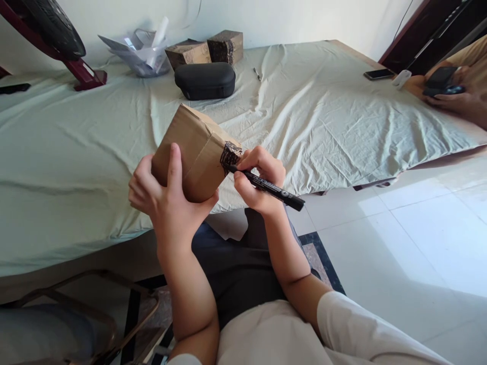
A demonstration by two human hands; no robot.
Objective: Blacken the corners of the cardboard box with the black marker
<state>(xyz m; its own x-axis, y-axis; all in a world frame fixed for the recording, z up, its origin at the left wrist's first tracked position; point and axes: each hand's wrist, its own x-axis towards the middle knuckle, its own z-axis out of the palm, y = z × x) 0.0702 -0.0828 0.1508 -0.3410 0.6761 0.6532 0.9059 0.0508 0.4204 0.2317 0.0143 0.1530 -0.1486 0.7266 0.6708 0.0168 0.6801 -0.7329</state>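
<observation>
A brown cardboard box (190, 152) is held tilted over the near edge of the table. My left hand (171, 197) grips it from the left and below, fingers spread along its faces. Between the thumb and fingers of my right hand (262, 177) is a black marker pen (272, 189), its tip at the right corner of the box. Dense black marker scribbles (230, 156) cover that corner. Whether the tip touches the cardboard I cannot tell exactly.
A pale green cloth (323, 111) covers the table. Toward the wall are a black zip case (205, 81), two cardboard boxes (228, 46) with dark markings, a clear plastic basket (146, 61) and a fan (83, 76). A phone (378, 74) lies near another person's hands (452, 86).
</observation>
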